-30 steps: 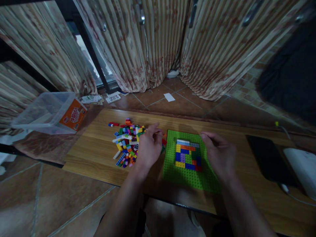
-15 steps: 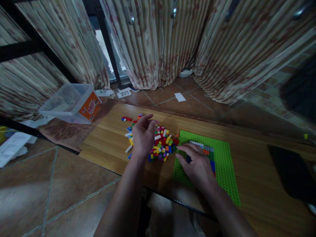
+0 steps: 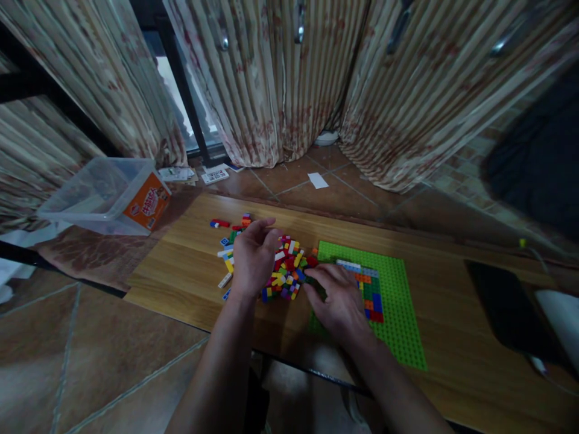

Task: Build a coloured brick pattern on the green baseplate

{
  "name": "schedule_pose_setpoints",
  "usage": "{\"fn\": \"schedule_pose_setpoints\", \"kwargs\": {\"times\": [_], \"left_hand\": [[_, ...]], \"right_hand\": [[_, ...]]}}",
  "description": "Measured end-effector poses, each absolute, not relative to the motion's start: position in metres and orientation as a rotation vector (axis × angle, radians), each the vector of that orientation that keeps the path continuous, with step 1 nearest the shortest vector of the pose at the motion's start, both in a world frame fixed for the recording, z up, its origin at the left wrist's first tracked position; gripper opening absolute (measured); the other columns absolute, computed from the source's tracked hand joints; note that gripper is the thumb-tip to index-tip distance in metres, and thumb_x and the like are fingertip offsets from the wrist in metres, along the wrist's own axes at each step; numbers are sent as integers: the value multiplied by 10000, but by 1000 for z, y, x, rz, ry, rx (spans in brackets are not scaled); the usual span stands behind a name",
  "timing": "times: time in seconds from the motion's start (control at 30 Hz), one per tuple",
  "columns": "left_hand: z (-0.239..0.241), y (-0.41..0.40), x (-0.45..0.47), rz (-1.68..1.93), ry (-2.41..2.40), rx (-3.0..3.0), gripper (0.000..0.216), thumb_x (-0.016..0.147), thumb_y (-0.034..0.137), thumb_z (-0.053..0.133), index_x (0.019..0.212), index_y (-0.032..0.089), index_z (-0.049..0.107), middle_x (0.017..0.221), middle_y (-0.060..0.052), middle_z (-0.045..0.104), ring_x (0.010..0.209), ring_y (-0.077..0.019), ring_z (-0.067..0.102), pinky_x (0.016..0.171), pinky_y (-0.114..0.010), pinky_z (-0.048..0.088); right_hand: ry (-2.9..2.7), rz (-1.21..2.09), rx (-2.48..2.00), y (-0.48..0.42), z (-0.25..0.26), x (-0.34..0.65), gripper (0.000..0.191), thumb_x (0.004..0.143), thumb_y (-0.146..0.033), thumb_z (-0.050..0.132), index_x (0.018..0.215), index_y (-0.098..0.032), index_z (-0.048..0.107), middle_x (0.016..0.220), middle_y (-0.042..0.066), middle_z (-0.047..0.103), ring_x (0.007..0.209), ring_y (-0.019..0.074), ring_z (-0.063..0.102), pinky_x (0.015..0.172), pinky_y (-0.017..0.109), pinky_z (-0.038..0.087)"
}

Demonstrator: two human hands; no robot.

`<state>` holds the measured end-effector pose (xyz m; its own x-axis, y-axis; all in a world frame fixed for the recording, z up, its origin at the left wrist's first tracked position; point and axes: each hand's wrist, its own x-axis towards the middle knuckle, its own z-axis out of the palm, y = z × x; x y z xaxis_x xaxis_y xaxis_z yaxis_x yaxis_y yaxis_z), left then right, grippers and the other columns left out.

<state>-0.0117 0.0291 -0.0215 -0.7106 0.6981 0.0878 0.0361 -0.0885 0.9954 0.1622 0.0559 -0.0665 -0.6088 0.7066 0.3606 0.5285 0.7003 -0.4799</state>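
Colourful toy building bricks (image 3: 284, 271) lie in a loose pile on the wooden table. Over the pile's left part hovers my left hand (image 3: 254, 259), thumb and fingers apart and loosely bent, with no brick visible in it. My right hand (image 3: 339, 301) reaches to the pile's right edge. Its thumb and index finger are spread beside the bricks there; the palm side is hidden. Under and beyond that hand lies a green studded baseplate (image 3: 402, 313). A flat block of joined bricks (image 3: 376, 301) is on it, its left part covered by my right hand.
A clear plastic box (image 3: 104, 199) with an orange label stands on the floor at the left. On the table's right lies a dark flat object (image 3: 502, 307). Striped curtains (image 3: 271, 84) hang behind the table (image 3: 176, 265), and a white paper (image 3: 318, 180) lies on the floor.
My right hand has moved left from over the baseplate to the pile's edge, uncovering more of the joined bricks. My left hand stays over the pile. The view has shifted slightly right.
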Motion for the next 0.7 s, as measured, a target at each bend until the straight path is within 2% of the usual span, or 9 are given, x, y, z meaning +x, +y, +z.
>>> {"fn": "schedule_pose_setpoints", "kwargs": {"times": [0.17,0.3,0.4,0.57,0.7], "left_hand": [[-21,32,-5,1798,1737,821,259,760,186,644,1010,125,677,749,-26,726,631,-126,657,566,-201,496],[-21,34,1,1774,1775,843,252,760,184,653,1004,133,691,771,-29,731,641,-132,660,580,-211,502],[-24,35,3,1729,1789,882,256,775,199,654,1020,133,689,803,-40,742,674,-143,672,603,-222,510],[-34,36,5,1682,1802,1004,261,809,223,660,1056,143,687,869,-56,753,774,-172,694,662,-255,529],[-36,37,9,1644,1831,1052,246,827,217,659,1060,145,688,898,-63,754,820,-185,700,738,-292,546]], "right_hand": [[-2138,628,-934,62,-55,181,211,882,-248,571,1000,-269,745,1050,63,669,957,204,659,856,364,533],[-1916,695,-1055,79,-46,207,178,850,-303,610,948,-275,755,1077,61,636,998,214,647,824,366,550],[-1799,712,-1153,95,-45,229,184,807,-325,638,936,-260,752,1064,60,630,956,216,646,777,368,560],[-1842,734,-1272,109,-47,255,320,767,-320,644,1068,-232,703,991,55,652,782,194,645,722,370,558],[-1991,681,-1356,109,-50,259,444,755,-256,613,1198,-254,653,1026,69,671,755,200,624,709,382,556]]}}
